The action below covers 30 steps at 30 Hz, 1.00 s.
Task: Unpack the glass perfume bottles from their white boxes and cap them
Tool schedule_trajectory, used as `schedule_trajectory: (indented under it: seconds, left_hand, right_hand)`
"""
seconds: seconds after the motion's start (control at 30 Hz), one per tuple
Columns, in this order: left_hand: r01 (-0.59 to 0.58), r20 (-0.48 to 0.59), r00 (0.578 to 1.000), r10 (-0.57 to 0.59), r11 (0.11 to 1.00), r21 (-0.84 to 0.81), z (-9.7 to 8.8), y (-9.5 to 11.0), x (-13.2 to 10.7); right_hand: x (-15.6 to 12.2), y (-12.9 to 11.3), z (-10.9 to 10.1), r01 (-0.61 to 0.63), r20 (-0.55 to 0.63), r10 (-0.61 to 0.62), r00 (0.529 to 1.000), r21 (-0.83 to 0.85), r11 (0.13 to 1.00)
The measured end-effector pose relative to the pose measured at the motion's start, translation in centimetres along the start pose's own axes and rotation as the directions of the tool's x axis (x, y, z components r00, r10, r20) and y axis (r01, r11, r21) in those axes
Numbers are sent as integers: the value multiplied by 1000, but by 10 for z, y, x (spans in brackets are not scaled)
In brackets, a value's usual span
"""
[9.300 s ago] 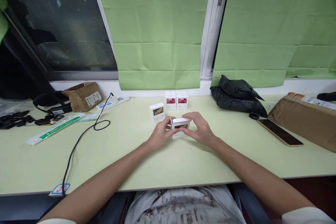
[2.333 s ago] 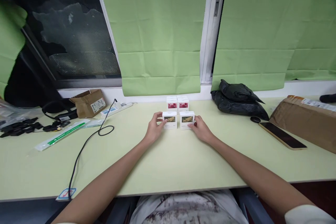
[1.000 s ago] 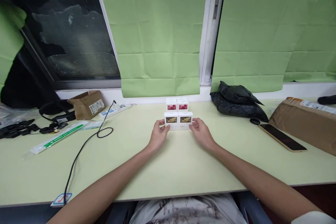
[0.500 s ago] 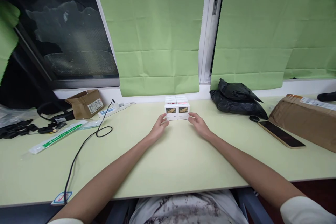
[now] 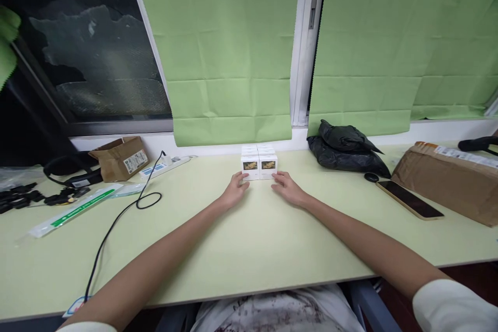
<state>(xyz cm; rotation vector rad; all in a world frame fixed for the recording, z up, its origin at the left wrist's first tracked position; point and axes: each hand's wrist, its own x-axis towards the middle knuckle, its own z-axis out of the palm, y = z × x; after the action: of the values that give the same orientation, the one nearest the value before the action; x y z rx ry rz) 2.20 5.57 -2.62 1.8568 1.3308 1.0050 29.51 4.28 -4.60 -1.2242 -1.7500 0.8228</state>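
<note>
1. One pale shirt (image 5: 272,316) with dark blotches lies nearest, with two grey armrests beside it, the right one (image 5: 373,306) showing more.
2. One pale green table (image 5: 241,249) spans the width; one paper label (image 5: 73,307) sits at its near left edge, under one black cable (image 5: 101,249) with a single loop.
3. One long clear packet with a green stripe (image 5: 78,211) lies left; one phone (image 5: 410,201) lies right, screen dark, with one small round black object (image 5: 371,177) just beyond it.
4. Two bare hands are at the middle. The left hand (image 5: 233,191) is loosely curved, thumb and fingers parted, with nothing held.
5. The right hand (image 5: 288,189) is likewise relaxed and parted, holding nothing. Whether either hand's fingertips touch a box, I cannot tell.
6. Two white boxes, the left box (image 5: 250,160) and the right box (image 5: 268,158), stand upright side by side between the hands, each with one yellow-brown print facing the person.
7. More white box tops (image 5: 249,150) show directly behind; their exact count is hidden.
8. One brown package (image 5: 443,181) lies right, one black plastic bundle (image 5: 346,150) beyond; at left are one open carton (image 5: 116,166) and one power strip (image 5: 167,166).
9. Two broad green curtains, one at centre (image 5: 233,52) and one at right (image 5: 369,52), hang farthest.
</note>
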Motion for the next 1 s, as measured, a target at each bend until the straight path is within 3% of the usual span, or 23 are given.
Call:
schedule_trajectory:
  seconds: [0.23,0.53,0.63,0.8,1.0]
  left_hand:
    - [-57,19,998,55,992,111,1,-7,12]
    - [-99,26,995,96,968,231,-3,-10,19]
    - [-109,41,994,102,961,255,-3,-9,20]
    - [-237,70,971,227,951,200,-5,-8,22]
    - [-240,72,970,230,950,199,-4,-7,22]
  right_hand:
    - [10,2,1,22,13,-20,1000,-160,987]
    - [16,-1,2,27,-28,-35,999,-243,970]
    - [16,-3,1,27,-40,-38,998,-240,970]
    - [19,-3,-3,38,-53,-47,997,-146,989]
    - [26,3,-5,75,-22,-77,997,-81,994]
